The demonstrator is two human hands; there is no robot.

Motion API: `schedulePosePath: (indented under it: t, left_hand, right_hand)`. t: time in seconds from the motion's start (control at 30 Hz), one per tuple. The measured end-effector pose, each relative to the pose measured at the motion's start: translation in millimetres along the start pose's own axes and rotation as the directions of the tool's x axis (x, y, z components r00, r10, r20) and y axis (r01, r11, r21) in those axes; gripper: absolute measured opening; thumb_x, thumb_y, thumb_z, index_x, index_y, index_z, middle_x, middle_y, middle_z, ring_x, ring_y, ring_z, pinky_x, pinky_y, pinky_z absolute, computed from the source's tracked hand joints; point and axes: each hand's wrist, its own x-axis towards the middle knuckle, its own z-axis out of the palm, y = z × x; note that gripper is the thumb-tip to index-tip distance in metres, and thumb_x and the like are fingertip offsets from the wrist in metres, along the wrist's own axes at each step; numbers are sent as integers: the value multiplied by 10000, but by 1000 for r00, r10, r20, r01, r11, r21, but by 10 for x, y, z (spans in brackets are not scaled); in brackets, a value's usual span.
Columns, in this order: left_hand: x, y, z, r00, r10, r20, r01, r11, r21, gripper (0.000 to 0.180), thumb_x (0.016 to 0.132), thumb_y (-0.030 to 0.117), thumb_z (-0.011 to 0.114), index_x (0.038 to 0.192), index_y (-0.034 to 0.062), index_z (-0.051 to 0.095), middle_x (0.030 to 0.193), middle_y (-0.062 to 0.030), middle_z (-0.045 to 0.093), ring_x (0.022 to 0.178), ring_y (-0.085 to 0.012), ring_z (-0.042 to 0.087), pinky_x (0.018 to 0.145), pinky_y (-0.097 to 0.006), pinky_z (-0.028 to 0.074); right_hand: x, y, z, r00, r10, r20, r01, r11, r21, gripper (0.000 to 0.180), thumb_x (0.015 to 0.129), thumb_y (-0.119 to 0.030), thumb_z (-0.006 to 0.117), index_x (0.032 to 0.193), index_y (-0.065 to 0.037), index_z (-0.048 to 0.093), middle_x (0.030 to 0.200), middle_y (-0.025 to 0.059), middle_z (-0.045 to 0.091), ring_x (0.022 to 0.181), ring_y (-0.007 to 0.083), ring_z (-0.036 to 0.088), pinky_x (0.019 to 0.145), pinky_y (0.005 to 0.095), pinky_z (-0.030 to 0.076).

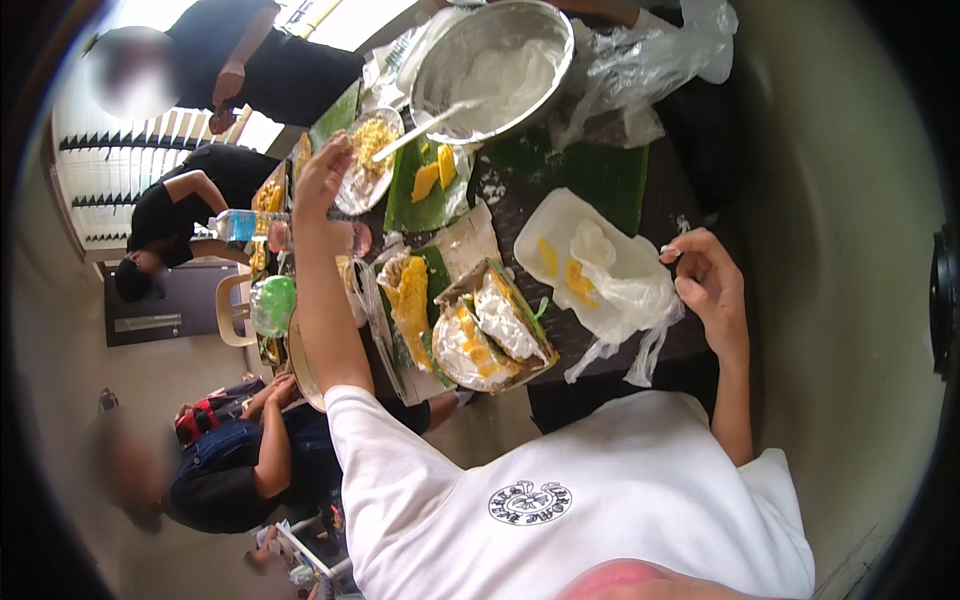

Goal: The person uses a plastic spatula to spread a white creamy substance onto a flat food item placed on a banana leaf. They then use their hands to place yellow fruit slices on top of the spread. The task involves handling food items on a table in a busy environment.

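Observation:
My left hand point(323, 178) reaches to the near-left rim of a white plate of yellow crumbs point(372, 140). Its fingers are bent together; what they hold, if anything, is hidden. My right hand point(712, 285) hangs beside a white foam tray point(545, 215), its fingers loosely curled and apart with nothing between them. White smears mark its fingertips. Yellow pieces and a crumpled clear plastic bag point(625, 280) lie in the tray. Closer to me sits a box of white-topped food point(470, 345) with yellow strips, next to a yellow roll point(408, 300) on a leaf.
A large metal bowl point(560, 75) of white cream stands at the far side, and a white spatula point(425, 130) leans from it over the plate. Yellow slices point(427, 182) rest on a banana leaf. Bottles point(240, 225) stand left of my arm. Other people are along the left.

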Motion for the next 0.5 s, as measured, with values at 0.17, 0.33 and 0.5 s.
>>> schedulePosePath:
  t: [0.17,0.33,0.5]
  left_hand:
    - [-938,145,317,994,10,113,-12,1000,16,235,1003,73,694,1226,4,665,1139,-71,726,1016,-135,701,881,-263,577]
    - [-2159,89,852,955,-133,266,97,985,144,228,975,48,721,1192,4,671,1105,-91,736,959,-148,721,844,-271,591]
    - [-2866,-62,1539,925,-225,306,101,922,373,239,926,10,767,1143,-37,679,1025,-86,740,866,-148,725,778,-262,593]
  right_hand:
    - [-29,47,-14,1000,-25,-5,25,1000,9,389,841,-68,614,1224,-6,631,1113,46,634,791,70,455,738,225,395]
    - [-19,61,-20,1000,-29,-7,29,1000,-8,417,827,-68,612,1238,3,630,1126,58,631,810,75,447,764,222,393]
    - [-20,39,-27,1000,-19,-4,18,999,-35,423,830,-99,621,1240,3,632,1133,62,627,807,76,444,747,229,387]
